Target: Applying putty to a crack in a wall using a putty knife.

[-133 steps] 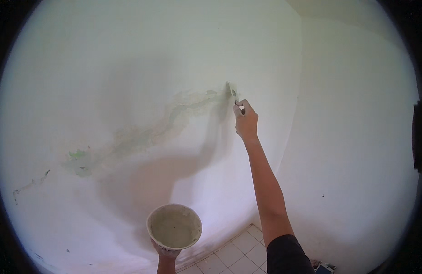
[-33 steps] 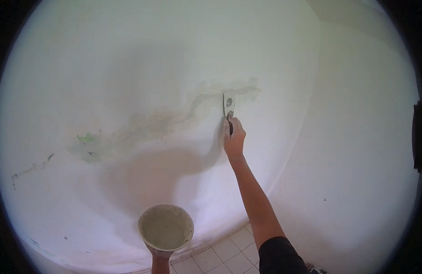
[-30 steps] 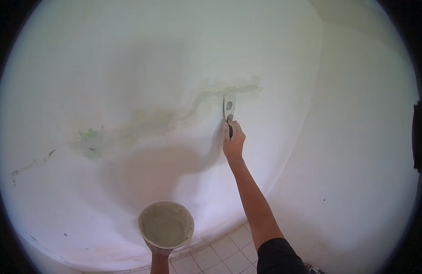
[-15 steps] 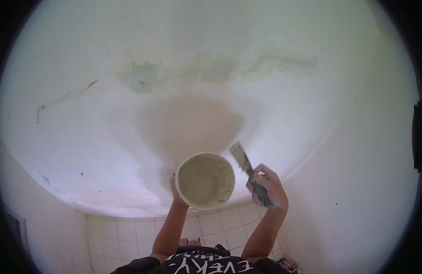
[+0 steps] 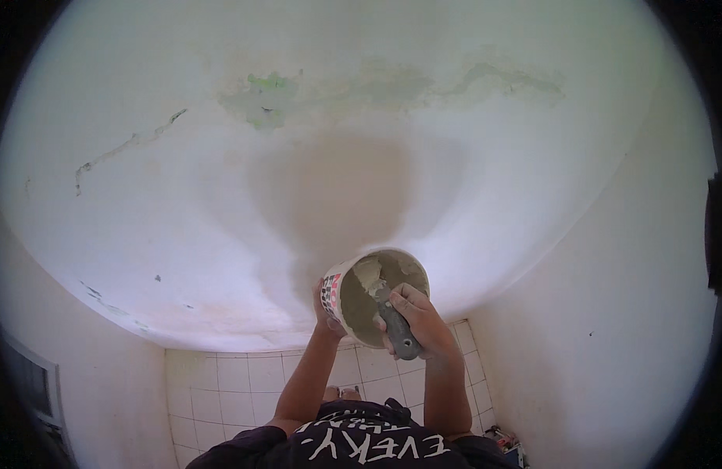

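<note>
While the left hand [image 5: 327, 314] grips the bucket [image 5: 330, 298] by its outer left side, the right hand [image 5: 417, 316] is closed around the grey handle of a putty knife [image 5: 389, 309]. Fingers of the left hand are partly hidden behind the bucket. The bucket is tilted, its mouth turned toward the right hand; part of its white, printed outer wall shows. The knife slants across the bucket's mouth: handle end at the near rim, blade inside. Pale paste sits on the blade; whether the blade touches the bucket's inner wall, cannot tell. Greyish paste [image 5: 355, 314] coats the inside of the bucket.

Beyond the bucket: white wall [image 5: 486, 172]. Above the bucket on that wall, a grey-green smeared band [image 5: 392, 88], with a bright green patch [image 5: 269, 82] at its left end. Up and left of the bucket, a dark, jagged crack [image 5: 134, 141]. Below the bucket: tiled floor [image 5: 267, 375] and the person's dark shirt [image 5: 345, 445] with white lettering.
</note>
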`<state>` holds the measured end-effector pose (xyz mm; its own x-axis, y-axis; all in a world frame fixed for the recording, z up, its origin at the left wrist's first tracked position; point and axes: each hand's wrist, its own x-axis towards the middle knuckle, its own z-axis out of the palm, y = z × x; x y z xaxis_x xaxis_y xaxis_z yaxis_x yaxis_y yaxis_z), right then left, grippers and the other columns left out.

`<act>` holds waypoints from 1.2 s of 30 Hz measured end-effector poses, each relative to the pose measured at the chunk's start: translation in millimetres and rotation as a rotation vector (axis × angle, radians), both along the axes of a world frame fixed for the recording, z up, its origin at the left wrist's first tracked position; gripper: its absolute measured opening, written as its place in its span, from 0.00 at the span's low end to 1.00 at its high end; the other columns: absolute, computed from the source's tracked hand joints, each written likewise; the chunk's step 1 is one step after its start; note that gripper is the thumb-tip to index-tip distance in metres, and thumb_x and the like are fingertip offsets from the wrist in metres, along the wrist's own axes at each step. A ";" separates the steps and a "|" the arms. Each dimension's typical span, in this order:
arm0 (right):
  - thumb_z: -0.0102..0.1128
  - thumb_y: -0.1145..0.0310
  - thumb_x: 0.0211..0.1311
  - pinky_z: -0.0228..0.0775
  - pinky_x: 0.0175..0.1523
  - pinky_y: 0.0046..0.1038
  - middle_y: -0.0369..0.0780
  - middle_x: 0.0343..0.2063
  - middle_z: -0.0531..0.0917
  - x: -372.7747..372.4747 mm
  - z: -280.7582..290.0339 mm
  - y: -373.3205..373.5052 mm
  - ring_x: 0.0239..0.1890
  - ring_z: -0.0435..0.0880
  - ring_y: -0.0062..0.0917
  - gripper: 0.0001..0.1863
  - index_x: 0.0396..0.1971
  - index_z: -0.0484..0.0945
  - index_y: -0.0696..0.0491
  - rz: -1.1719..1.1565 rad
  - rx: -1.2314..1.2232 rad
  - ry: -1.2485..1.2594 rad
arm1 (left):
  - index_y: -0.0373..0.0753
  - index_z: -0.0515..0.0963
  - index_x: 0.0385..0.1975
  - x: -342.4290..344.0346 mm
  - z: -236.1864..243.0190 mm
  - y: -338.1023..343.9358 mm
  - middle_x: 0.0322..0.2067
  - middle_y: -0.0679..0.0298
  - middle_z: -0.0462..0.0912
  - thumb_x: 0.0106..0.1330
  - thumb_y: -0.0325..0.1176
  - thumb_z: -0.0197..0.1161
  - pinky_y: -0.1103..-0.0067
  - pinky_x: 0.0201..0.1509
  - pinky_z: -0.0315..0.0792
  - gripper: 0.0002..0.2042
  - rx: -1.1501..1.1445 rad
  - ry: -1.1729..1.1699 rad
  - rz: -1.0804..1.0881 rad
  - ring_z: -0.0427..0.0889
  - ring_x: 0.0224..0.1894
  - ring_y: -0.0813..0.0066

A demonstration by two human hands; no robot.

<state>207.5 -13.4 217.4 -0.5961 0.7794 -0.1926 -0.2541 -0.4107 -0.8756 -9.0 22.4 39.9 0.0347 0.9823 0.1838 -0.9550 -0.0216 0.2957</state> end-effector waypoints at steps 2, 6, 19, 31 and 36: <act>0.45 0.62 0.79 0.71 0.12 0.28 0.43 0.24 0.80 -9.1 -2.5 -1.6 0.11 0.78 0.29 0.09 0.41 0.62 0.52 -0.027 -0.020 0.055 | 0.43 0.76 0.59 1.5 7.9 -3.3 0.55 0.59 0.82 0.72 0.61 0.46 0.62 0.61 0.74 0.30 -0.109 0.028 0.038 0.81 0.56 0.60; 0.44 0.62 0.80 0.70 0.11 0.27 0.43 0.23 0.79 -17.9 -3.9 -7.2 0.11 0.78 0.28 0.09 0.41 0.62 0.51 -0.038 0.020 0.126 | 0.46 0.77 0.59 -8.9 15.1 -8.6 0.55 0.60 0.82 0.71 0.62 0.45 0.61 0.61 0.74 0.30 -0.160 -0.016 0.016 0.80 0.55 0.59; 0.43 0.61 0.81 0.70 0.15 0.25 0.45 0.23 0.77 -3.1 14.3 -19.5 0.12 0.76 0.27 0.07 0.45 0.63 0.48 -0.085 0.150 0.185 | 0.44 0.63 0.70 -19.2 -0.8 -7.1 0.65 0.58 0.73 0.71 0.67 0.38 0.59 0.71 0.67 0.37 0.002 0.113 0.045 0.72 0.66 0.59; 0.58 0.70 0.73 0.57 0.18 0.19 0.36 0.26 0.77 60.8 20.1 105.2 0.15 0.66 0.11 0.06 0.39 0.72 0.56 -1.179 0.587 0.019 | 0.48 0.66 0.69 3.0 11.0 -13.1 0.68 0.56 0.67 0.68 0.67 0.41 0.47 0.66 0.69 0.37 -0.185 0.014 0.005 0.70 0.66 0.49; 0.62 0.72 0.70 0.62 0.27 0.20 0.35 0.28 0.77 84.8 36.1 224.8 0.22 0.67 0.14 0.06 0.38 0.78 0.59 -1.558 0.951 -0.208 | 0.49 0.66 0.69 8.4 18.7 -12.4 0.67 0.58 0.68 0.66 0.67 0.45 0.47 0.65 0.69 0.37 -0.190 0.070 0.002 0.69 0.66 0.50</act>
